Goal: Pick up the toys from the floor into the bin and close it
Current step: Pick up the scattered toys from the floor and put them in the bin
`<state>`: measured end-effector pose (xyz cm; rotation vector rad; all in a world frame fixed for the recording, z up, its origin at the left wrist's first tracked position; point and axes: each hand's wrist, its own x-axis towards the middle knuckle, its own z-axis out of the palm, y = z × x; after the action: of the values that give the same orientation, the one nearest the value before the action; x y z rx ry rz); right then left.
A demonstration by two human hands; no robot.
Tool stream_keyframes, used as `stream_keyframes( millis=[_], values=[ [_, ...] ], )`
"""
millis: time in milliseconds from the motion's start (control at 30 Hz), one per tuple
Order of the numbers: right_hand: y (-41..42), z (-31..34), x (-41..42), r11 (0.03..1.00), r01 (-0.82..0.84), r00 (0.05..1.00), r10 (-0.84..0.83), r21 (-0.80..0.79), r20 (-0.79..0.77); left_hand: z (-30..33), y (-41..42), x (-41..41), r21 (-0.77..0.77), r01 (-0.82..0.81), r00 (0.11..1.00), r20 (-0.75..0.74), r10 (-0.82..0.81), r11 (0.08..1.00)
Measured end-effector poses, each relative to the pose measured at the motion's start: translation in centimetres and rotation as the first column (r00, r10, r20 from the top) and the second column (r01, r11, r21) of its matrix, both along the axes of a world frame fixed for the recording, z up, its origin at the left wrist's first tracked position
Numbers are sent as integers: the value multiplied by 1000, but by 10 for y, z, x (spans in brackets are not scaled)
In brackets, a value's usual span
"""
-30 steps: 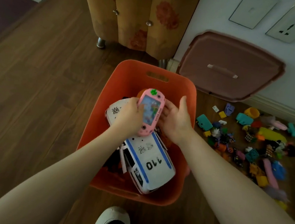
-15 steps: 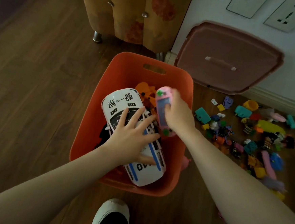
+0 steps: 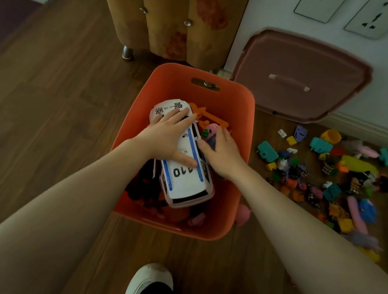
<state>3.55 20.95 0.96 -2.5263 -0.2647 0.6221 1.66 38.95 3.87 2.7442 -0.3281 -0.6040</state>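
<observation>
An orange bin (image 3: 233, 108) stands on the wooden floor, holding a white toy police car (image 3: 185, 183) marked 110 and other toys. My left hand (image 3: 168, 135) lies flat on the car's roof with fingers spread. My right hand (image 3: 223, 151) holds a pink handheld game toy (image 3: 209, 130) down between the car and the bin's right wall; most of the toy is hidden under the hand. The bin's brownish lid (image 3: 300, 78) leans against the wall behind it. A heap of small colourful toys (image 3: 325, 175) lies on the floor to the right.
A cabinet with a floral front (image 3: 175, 17) and metal leg stands behind the bin. Wall sockets (image 3: 374, 19) are above the lid. My shoe (image 3: 147, 284) is in front of the bin. A pink toy (image 3: 243, 214) lies beside the bin's right side.
The pink game toy went from held above the car by both hands down into the bin at the right. My left hand let go of it and came to rest on the car.
</observation>
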Motion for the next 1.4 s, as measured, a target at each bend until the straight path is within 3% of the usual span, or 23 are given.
stream_keyframes(
  millis=[133,200,267,333,400,467,533,600,667,733,833,900,1000,1100,1167,1233,1400],
  values=[
    [2,11,3,998,54,985,-57,-19,-163,0,0,4,-30,-2,1000,4,2,1000],
    [1,22,1,996,16,987,-31,-92,-159,5,-4,4,14,4,998,-57,-3,1000],
    [-2,36,-4,968,-102,993,113,-228,36,16,-14,5,88,-9,996,-92,17,996],
    [-20,50,-7,968,-147,931,205,-204,303,27,-41,4,111,9,999,38,-13,994],
    [-50,57,-5,980,-142,853,194,-142,484,35,-78,-3,-17,43,969,243,-38,999],
    [-98,52,-1,993,-38,842,92,-112,532,42,-124,-11,-199,89,944,329,-19,976],
    [-150,39,0,987,95,902,-30,-130,432,41,-165,-14,-242,167,920,387,-63,956],
    [-200,18,-4,960,186,961,-134,-208,242,33,-195,-9,-224,214,929,348,-127,951],
    [-247,-4,-15,932,226,974,-223,-284,43,16,-221,-2,-169,220,969,153,-195,961],
    [-284,-23,-26,911,241,956,-282,-335,-79,-6,-244,3,2,281,956,-89,-280,960],
    [-309,-45,-36,903,249,937,-316,-352,-150,-38,-260,1,257,463,873,-298,-386,849],
    [-319,-61,-35,922,190,950,-259,-336,-173,-59,-268,1,282,453,872,-338,-354,846],
    [-317,-78,-28,951,104,977,-153,-291,-152,-87,-265,-8,220,320,888,-410,-210,922],
    [-307,-91,-14,954,59,995,-80,-295,-58,-108,-260,-28,275,330,829,-542,-138,903],
    [-299,-101,-3,951,-25,1000,24,-309,-6,-121,-259,-38,331,366,822,-553,-135,870],
    [-293,-110,3,940,-93,995,102,-328,11,-130,-259,-43,324,307,861,-496,-116,895],
    [-288,-129,6,939,-9,1000,10,-344,-1,-142,-273,-25,151,-51,974,-212,83,987]
  ],
)
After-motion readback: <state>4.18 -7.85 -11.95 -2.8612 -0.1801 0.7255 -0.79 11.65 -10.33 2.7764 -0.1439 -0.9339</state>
